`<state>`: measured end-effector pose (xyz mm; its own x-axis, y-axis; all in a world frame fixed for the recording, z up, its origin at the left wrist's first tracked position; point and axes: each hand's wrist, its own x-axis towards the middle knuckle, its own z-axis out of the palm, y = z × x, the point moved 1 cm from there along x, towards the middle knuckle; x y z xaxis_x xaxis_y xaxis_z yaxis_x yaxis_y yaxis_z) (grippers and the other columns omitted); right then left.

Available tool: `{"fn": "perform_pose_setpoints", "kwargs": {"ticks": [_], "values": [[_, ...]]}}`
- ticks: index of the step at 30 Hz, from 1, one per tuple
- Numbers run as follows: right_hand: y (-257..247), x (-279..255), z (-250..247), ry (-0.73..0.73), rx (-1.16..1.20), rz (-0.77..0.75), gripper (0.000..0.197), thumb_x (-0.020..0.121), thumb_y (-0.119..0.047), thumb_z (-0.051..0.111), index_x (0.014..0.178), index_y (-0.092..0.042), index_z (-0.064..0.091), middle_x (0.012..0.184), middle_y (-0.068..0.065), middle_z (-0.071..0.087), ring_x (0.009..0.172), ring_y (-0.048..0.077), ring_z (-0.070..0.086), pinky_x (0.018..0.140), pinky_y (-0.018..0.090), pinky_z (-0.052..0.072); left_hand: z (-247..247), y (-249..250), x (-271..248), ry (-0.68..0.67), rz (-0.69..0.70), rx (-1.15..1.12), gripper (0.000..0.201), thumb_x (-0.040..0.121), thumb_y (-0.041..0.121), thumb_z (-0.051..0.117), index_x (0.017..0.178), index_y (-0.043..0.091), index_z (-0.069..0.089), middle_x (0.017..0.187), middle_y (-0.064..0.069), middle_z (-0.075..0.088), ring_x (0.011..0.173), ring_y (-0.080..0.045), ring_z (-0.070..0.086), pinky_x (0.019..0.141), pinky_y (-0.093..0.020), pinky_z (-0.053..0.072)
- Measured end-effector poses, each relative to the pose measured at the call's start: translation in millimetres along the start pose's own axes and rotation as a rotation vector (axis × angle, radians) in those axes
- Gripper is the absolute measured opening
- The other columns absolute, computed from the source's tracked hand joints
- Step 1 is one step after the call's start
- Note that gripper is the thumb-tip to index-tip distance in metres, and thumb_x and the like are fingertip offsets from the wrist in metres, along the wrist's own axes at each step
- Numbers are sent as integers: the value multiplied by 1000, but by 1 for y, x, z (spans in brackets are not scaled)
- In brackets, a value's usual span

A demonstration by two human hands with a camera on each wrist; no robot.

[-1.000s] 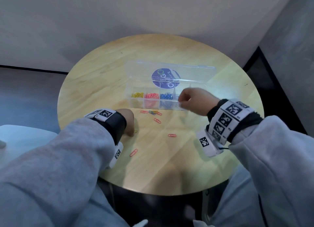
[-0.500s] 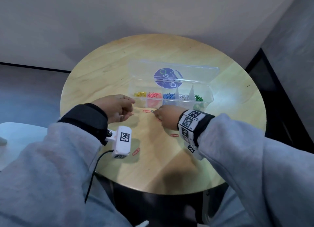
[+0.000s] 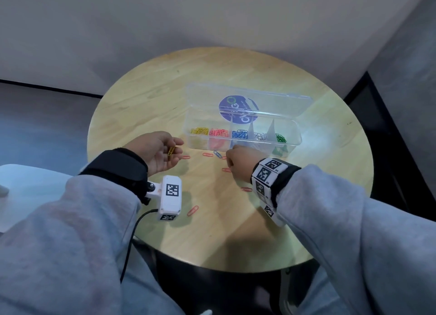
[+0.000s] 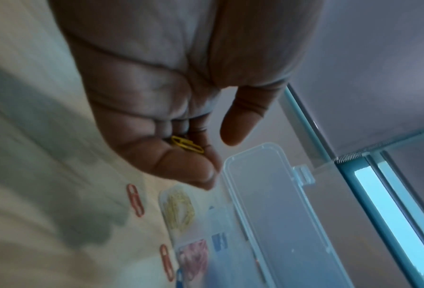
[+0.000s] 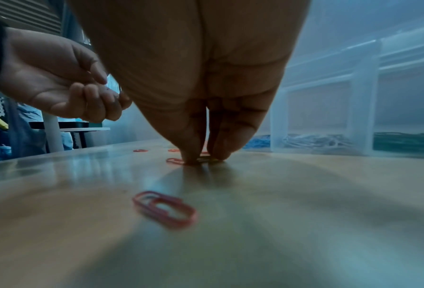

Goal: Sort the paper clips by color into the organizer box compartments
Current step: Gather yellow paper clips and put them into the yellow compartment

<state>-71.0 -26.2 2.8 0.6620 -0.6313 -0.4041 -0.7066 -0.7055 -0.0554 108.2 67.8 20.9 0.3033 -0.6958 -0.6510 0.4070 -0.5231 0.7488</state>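
Note:
The clear organizer box [image 3: 297, 135] stands open on the round wooden table [image 3: 236, 232], holding yellow [image 3: 199, 131], pink-red [image 3: 218, 132], blue [image 3: 239, 134], silver [image 3: 259, 136] and green clips [image 3: 280, 138], one colour per compartment. My left hand [image 3: 175, 148] is turned palm up left of the box, and a yellow paper clip [image 4: 187, 145] lies in its curled fingers, thumb apart. My right hand [image 5: 203, 157] points down at the table in front of the box. Its fingertips pinch a paper clip [image 5: 207, 160] of unclear colour.
Loose red clips [image 3: 185, 157] [image 3: 207, 154] [image 3: 226, 170] [image 3: 246, 189] [image 3: 193, 210] and a blue clip [image 3: 217, 154] lie scattered in front of the box. The open lid [image 3: 247, 97] lies flat behind it. The table's rim runs close to my body.
My right hand left the box and came down to the loose clips on the table. My left hand rose off the table and turned palm up with the yellow clip.

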Motion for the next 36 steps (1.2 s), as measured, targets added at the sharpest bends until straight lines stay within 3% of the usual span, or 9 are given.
{"fn": "perform_pose_setpoints", "kwargs": {"ticks": [8, 16, 19, 22, 24, 26, 28, 32, 36], "values": [[6, 0, 2, -98, 50, 71, 5, 83, -11, 53, 82, -14, 56, 91, 4, 61, 86, 23, 57, 59, 27, 45, 9, -10, 2, -19, -49, 104, 21, 91, 4, 37, 84, 7, 57, 75, -7, 53, 62, -16, 50, 42, -14, 49], [-12, -4, -21, 153, 898, 27, 15, 85, -10, 60, 75, -19, 55, 66, -2, 60, 60, 13, 60, 72, 34, 55, 32, -18, -1, -213, -73, 63, 25, 95, 16, 40, 91, 5, 62, 83, -10, 59, 63, -16, 65, 57, -21, 58], [-22, -3, -20, 154, 961, -13, 18, 84, -7, 59, 75, -21, 54, 62, -4, 60, 61, 12, 63, 75, 37, 56, 39, -20, -3, -291, -82, -8, 27, 96, 11, 35, 93, 1, 61, 82, -11, 63, 60, -15, 69, 60, -22, 58], [-24, -5, -19, 109, 997, -70, 15, 86, 1, 56, 89, -14, 56, 70, -1, 60, 62, 9, 60, 69, 19, 53, 40, -22, -4, -304, -72, -57, 26, 97, 7, 37, 89, 0, 60, 81, -11, 62, 59, -16, 70, 60, -20, 59], [-20, -7, -18, 97, 1044, -70, 20, 85, 4, 54, 87, -15, 58, 76, 1, 61, 65, 13, 60, 74, 25, 54, 38, -21, -3, -274, -61, -78, 30, 99, 6, 33, 89, 0, 61, 79, -10, 61, 56, -12, 69, 58, -17, 57], [-10, -12, -17, 150, 931, -60, 20, 83, -1, 55, 81, -20, 59, 73, -5, 59, 68, 12, 58, 76, 30, 54, 34, -18, -1, -220, -27, -84, 35, 101, 5, 28, 89, 2, 60, 77, -10, 57, 50, -7, 66, 53, -13, 55], [4, -20, -15, 158, 675, -63, 13, 83, -7, 59, 87, -19, 63, 70, -14, 53, 64, 4, 52, 67, 19, 46, 31, -12, 0, -156, 25, -54, 35, 101, 2, 26, 87, 3, 59, 74, -10, 53, 45, -5, 63, 49, -11, 53], [32, -34, 2, -98, 233, 22, 9, 80, -21, 66, 88, -23, 62, 74, -12, 53, 76, 10, 51, 63, 18, 39, 29, 13, 4, 27, 200, 182, 33, 99, -4, 29, 84, 4, 58, 76, -9, 54, 40, -1, 60, 48, -8, 51], [39, -37, 14, -153, 229, 62, 11, 78, -22, 68, 83, -23, 59, 75, -9, 54, 79, 14, 53, 69, 24, 42, 34, 41, 12, 140, 261, 399, 29, 96, -8, 35, 110, 1, 59, 78, -9, 58, 62, -12, 61, 49, -9, 52]]}}
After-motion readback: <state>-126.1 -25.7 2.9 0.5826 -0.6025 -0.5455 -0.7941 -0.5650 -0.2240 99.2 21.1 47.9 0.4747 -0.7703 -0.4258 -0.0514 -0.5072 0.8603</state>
